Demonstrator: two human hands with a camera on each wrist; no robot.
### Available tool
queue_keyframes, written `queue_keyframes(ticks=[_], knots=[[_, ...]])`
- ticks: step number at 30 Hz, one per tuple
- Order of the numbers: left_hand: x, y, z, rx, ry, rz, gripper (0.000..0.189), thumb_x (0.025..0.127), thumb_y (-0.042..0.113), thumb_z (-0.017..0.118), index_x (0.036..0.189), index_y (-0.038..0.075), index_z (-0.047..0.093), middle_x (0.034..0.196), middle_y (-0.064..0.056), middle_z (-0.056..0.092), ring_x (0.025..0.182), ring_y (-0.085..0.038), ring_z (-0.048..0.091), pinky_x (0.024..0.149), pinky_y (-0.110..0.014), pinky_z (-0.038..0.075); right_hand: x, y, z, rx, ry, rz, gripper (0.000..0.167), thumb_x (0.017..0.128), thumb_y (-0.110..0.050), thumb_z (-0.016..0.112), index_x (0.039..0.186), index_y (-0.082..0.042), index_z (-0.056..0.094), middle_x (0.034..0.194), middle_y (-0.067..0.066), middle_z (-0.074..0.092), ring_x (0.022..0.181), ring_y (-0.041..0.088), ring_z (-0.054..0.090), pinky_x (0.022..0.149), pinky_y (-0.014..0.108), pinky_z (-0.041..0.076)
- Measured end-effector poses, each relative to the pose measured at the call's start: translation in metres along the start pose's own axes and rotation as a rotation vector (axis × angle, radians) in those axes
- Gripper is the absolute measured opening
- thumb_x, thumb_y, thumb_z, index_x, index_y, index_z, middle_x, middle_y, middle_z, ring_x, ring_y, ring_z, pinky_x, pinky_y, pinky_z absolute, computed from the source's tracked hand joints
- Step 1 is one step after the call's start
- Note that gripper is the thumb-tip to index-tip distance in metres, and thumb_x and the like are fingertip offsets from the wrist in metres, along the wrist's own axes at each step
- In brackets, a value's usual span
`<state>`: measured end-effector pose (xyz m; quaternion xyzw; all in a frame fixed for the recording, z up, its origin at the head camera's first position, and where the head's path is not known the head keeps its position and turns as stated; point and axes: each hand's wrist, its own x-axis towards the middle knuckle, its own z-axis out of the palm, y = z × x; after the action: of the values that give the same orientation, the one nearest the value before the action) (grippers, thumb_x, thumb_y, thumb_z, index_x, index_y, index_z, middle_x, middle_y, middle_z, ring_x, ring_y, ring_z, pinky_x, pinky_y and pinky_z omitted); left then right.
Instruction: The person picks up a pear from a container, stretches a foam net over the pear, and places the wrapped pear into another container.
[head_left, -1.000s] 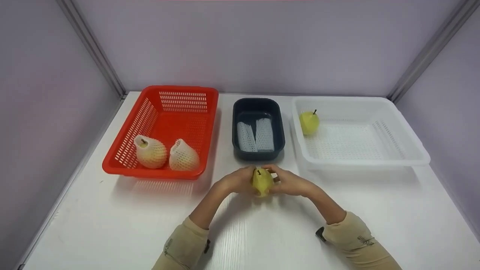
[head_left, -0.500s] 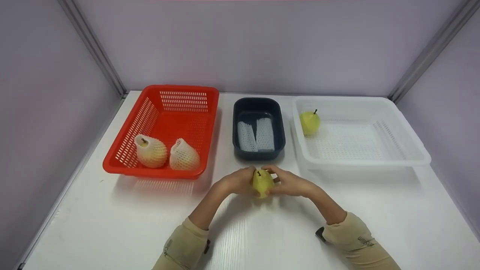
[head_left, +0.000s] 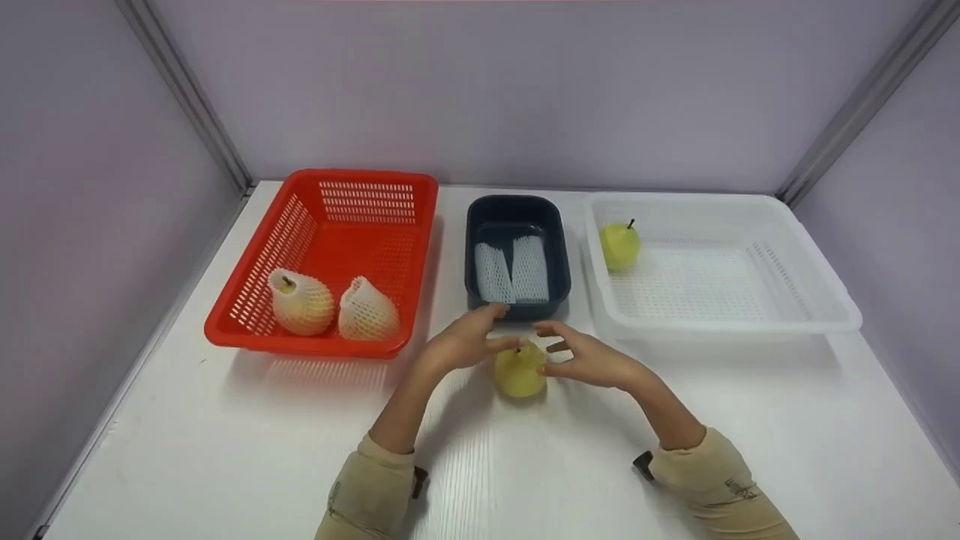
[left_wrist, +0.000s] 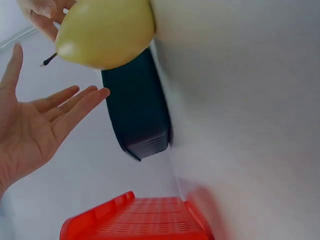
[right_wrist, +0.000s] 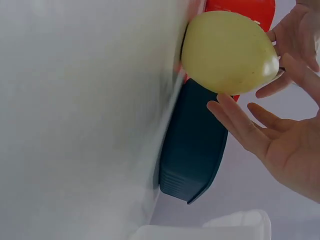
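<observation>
A yellow pear (head_left: 519, 375) with a dark stem stands upright on the white table, in front of the dark blue bin. My left hand (head_left: 466, 341) is spread open at the pear's upper left, its thumb overlapping the stem in the head view. In the left wrist view the left palm (left_wrist: 30, 127) is bare, its fingers extended. On the pear's other side, my right hand (head_left: 589, 361) is spread with fingertips close to the fruit. The right wrist view has the right hand's fingers (right_wrist: 245, 122) reaching up beside the pear (right_wrist: 227, 52), not wrapped round it.
The dark blue bin (head_left: 517, 309) holds two white foam net sleeves (head_left: 530, 268). At left, a red basket (head_left: 375, 347) contains two pears (head_left: 303, 306) in foam nets. At right stands a white basket (head_left: 735, 325) with one bare pear (head_left: 620, 246).
Both hands held the pear earlier. Now it stands on the table, slightly left of before; the left hand has let go and moved up-left, and the right hand's fingers have loosened.
</observation>
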<state>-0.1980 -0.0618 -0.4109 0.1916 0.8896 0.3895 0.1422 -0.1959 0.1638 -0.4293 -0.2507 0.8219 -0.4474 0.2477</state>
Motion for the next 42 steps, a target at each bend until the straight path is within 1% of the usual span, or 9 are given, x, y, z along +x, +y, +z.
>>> queue_keyframes(ticks=[10,13,17,20,25,29,33,40,42], knots=[[0.032,-0.011,-0.007,-0.226,0.473,-0.219,0.059,0.086,0.014,0.065,0.132,-0.008,0.035,0.129,-0.025,0.041,0.120,-0.034,0.039,0.099,-0.042,0.032,0.007,-0.014,-0.007,-0.036,0.220,-0.070,0.049,0.091,-0.018,0.059,0.131,0.002,0.040,0.131,0.020,0.043,0.117,0.037,0.043,0.092,0.044,0.040],[0.045,-0.019,-0.009,-0.302,0.469,-0.267,0.067,0.087,0.013,0.063,0.138,-0.008,0.025,0.136,-0.027,0.033,0.125,-0.036,0.032,0.102,-0.043,0.028,0.011,-0.016,-0.007,-0.039,0.264,-0.073,0.048,0.090,-0.017,0.060,0.130,0.002,0.042,0.130,0.020,0.044,0.116,0.036,0.044,0.092,0.044,0.040],[0.097,-0.079,0.013,-0.272,0.453,-0.259,0.066,0.086,0.013,0.061,0.135,-0.014,0.024,0.134,-0.031,0.034,0.124,-0.039,0.033,0.101,-0.043,0.029,0.018,-0.016,-0.008,-0.077,0.333,-0.067,0.048,0.089,-0.016,0.061,0.130,0.000,0.043,0.130,0.019,0.045,0.115,0.034,0.045,0.090,0.041,0.042],[0.115,-0.098,0.022,-0.300,0.409,-0.312,0.062,0.088,0.009,0.057,0.135,-0.014,0.024,0.135,-0.029,0.035,0.125,-0.037,0.033,0.100,-0.041,0.030,0.025,-0.013,-0.007,-0.193,0.414,-0.074,0.045,0.089,-0.014,0.061,0.129,0.000,0.046,0.126,0.018,0.048,0.112,0.033,0.047,0.087,0.039,0.044],[0.054,-0.014,-0.009,-0.402,0.331,-0.433,0.045,0.092,-0.003,0.044,0.133,-0.014,0.028,0.131,-0.027,0.039,0.112,-0.032,0.046,0.089,-0.036,0.043,0.040,-0.005,-0.006,-0.386,0.531,-0.100,0.037,0.087,-0.011,0.062,0.121,0.000,0.053,0.112,0.017,0.054,0.100,0.031,0.051,0.081,0.039,0.043],[0.043,-0.005,-0.014,-0.402,0.329,-0.429,0.037,0.092,-0.003,0.045,0.125,-0.015,0.036,0.117,-0.028,0.049,0.085,-0.032,0.057,0.061,-0.029,0.051,0.050,-0.001,-0.006,-0.446,0.572,-0.101,0.034,0.085,-0.009,0.063,0.117,0.000,0.055,0.110,0.016,0.056,0.099,0.029,0.052,0.085,0.039,0.042],[0.059,-0.032,-0.007,-0.405,0.324,-0.416,0.037,0.092,0.000,0.047,0.126,-0.011,0.037,0.112,-0.025,0.050,0.071,-0.030,0.058,0.048,-0.030,0.049,0.056,0.000,-0.007,-0.511,0.597,-0.063,0.032,0.084,-0.009,0.064,0.114,0.000,0.057,0.114,0.015,0.056,0.105,0.030,0.051,0.089,0.040,0.041],[0.131,-0.128,0.031,-0.407,0.325,-0.417,0.040,0.090,0.002,0.050,0.125,-0.010,0.035,0.117,-0.028,0.046,0.065,-0.031,0.060,0.050,-0.036,0.052,0.065,-0.008,-0.012,-0.507,0.533,0.042,0.032,0.087,-0.013,0.060,0.116,0.000,0.056,0.115,0.018,0.055,0.106,0.030,0.050,0.090,0.041,0.040],[0.124,-0.118,0.026,-0.429,0.298,-0.448,0.045,0.092,0.004,0.051,0.131,-0.008,0.033,0.124,-0.025,0.045,0.074,-0.034,0.060,0.058,-0.040,0.053,0.070,-0.009,-0.014,-0.507,0.520,0.066,0.032,0.088,-0.014,0.059,0.117,0.000,0.056,0.115,0.018,0.054,0.105,0.030,0.051,0.089,0.041,0.040]])
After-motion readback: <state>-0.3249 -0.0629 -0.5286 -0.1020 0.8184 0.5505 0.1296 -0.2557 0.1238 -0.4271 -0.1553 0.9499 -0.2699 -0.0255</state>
